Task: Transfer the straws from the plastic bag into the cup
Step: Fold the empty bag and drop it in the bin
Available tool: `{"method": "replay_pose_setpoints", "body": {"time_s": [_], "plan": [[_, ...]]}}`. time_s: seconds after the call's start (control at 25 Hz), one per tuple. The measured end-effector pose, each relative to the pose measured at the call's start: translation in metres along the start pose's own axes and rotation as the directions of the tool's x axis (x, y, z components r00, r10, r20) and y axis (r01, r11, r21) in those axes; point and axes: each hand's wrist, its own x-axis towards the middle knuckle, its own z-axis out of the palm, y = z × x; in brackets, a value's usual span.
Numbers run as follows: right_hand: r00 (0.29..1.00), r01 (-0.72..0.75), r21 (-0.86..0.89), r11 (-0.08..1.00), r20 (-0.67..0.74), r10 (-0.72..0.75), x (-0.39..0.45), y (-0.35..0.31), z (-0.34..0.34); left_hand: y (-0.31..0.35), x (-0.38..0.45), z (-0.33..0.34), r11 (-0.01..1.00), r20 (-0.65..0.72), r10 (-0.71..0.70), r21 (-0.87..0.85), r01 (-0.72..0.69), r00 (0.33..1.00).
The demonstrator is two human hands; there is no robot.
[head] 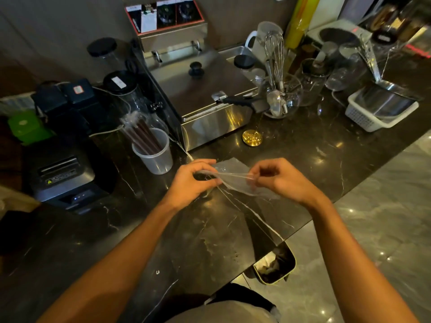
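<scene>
- Work surface: a dark marble counter (210,229) with pale veins, lit dimly; a grey glossy tiled floor (384,217) lies to its right.
- Left hand (193,180): fingers curled, pinching one end of the clear plastic bag (233,176) just above the counter.
- Right hand (277,176): fingers curled, pinching the bag's other end; the film is stretched between the two hands.
- Cup (156,157): translucent, upright on the counter, left of the hands and apart from them; dark straws (144,136) stand in it, leaning left.
- Behind: a stainless fryer (205,94), a receipt printer (63,176) at left, a whisk (276,57) among utensils, a white basket (363,117) at right.
- Below the counter edge: an open bin (276,266).
</scene>
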Motion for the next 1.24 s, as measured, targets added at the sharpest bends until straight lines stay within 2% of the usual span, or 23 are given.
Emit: {"method": "replay_pose_setpoints", "body": {"time_s": [0.08,0.2,0.28,0.4,0.52,0.68,0.88,1.04,1.24], "plan": [[0.998,0.037,0.121,0.992,-0.062,-0.03,-0.003,-0.007,-0.014,0.018,0.001,-0.01,0.997,0.049,0.016,-0.074,-0.012,0.999],[0.986,0.126,0.34,0.932,-0.145,-0.08,-0.008,-0.009,-0.023,0.034,0.003,-0.024,0.992,0.066,0.089,-0.093,-0.083,0.994],[0.981,0.136,0.484,0.864,-0.189,-0.048,-0.01,-0.002,-0.022,0.038,0.003,-0.029,0.982,0.046,0.097,-0.165,-0.088,0.994],[0.986,0.124,0.589,0.799,-0.164,-0.032,-0.013,0.02,-0.008,0.039,0.0,-0.028,0.968,-0.015,0.072,-0.238,-0.073,0.997],[0.988,0.129,0.575,0.808,-0.143,-0.056,-0.016,0.039,0.017,0.036,-0.006,-0.025,0.953,-0.097,0.024,-0.298,-0.051,0.995],[0.968,0.013,0.524,0.851,-0.22,0.121,-0.01,0.039,0.043,0.032,-0.012,-0.026,0.911,-0.174,-0.076,-0.413,-0.003,0.982],[0.968,-0.001,0.66,0.751,-0.187,0.165,-0.002,0.026,0.049,0.028,-0.017,-0.03,0.84,-0.169,-0.169,-0.54,0.052,0.971],[0.974,-0.027,0.613,0.79,-0.16,0.158,0.005,0.028,0.053,0.017,-0.028,-0.029,0.844,-0.127,-0.234,-0.518,0.137,0.964],[0.989,-0.055,0.452,0.89,-0.098,0.11,0.012,0.027,0.063,0.022,-0.029,-0.045,0.901,-0.307,-0.226,-0.427,0.079,0.924]]}}
